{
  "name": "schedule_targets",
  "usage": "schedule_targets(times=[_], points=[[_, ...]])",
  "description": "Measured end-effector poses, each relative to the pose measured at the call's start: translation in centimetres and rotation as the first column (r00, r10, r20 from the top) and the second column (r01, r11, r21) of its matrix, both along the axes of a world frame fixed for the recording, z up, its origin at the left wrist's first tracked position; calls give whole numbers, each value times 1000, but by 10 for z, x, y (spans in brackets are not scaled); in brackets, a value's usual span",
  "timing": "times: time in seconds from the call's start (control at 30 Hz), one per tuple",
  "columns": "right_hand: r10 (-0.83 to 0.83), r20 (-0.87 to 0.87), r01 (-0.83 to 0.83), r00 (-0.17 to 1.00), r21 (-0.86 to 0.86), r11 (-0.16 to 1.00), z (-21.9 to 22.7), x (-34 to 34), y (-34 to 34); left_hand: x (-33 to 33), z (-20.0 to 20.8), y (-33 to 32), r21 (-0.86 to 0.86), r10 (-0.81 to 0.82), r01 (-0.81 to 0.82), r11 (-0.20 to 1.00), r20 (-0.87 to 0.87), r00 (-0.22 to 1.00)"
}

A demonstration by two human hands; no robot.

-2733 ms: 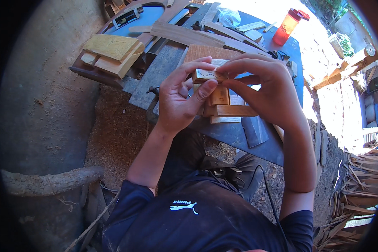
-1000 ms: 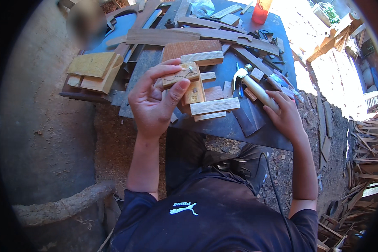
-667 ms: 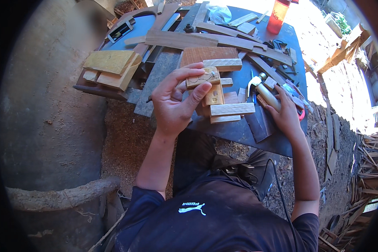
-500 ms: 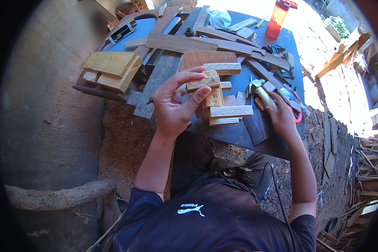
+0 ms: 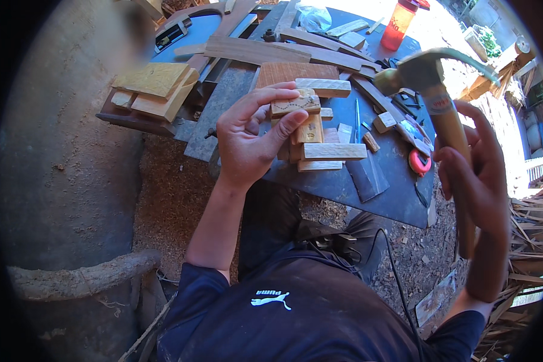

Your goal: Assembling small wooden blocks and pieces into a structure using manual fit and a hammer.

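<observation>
My left hand is closed on a small wooden assembly of pale blocks and short strips, thumb and fingers pinching its upper left block. This assembly is over the near part of the blue table. On the right, my right hand grips the wooden handle of a claw hammer. The hammer is raised off the table, head up, its curved claw pointing right. Behind the assembly lies a reddish-brown board.
A red tape measure and a dark flat blade-like piece lie at the table's right. Long wooden strips cross the far side. A red bottle stands at the back. Stacked yellowish blocks sit at the left.
My right hand has picked the hammer up from the table and lifted it to the right. The left hand still holds the wooden assembly in nearly the same place.
</observation>
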State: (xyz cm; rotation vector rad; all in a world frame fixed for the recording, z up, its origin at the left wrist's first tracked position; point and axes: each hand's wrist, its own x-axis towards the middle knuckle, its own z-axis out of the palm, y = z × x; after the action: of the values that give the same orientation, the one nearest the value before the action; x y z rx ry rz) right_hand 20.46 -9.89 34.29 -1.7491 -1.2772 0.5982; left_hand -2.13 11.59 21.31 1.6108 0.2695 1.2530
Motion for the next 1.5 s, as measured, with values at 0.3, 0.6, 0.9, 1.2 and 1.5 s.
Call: schedule_targets(times=[0.3,0.6,0.9,1.2,1.5], points=[[154,303,-150,940,-37,988,48,-39,42,-2,13,13,92,-47,51,994,-45,998],[312,435,-310,845,-79,948,41,-44,50,-3,11,10,-52,-108,107,993,-14,994],[104,343,-140,933,81,987,55,-49,36,-4,15,17,89,-65,73,993,-91,994],[164,336,-179,927,15,984,42,-47,41,-11,12,16,64,-81,88,994,-116,990],[309,451,-342,837,-8,940,33,-41,49,-7,8,16,59,-36,43,997,-104,994]])
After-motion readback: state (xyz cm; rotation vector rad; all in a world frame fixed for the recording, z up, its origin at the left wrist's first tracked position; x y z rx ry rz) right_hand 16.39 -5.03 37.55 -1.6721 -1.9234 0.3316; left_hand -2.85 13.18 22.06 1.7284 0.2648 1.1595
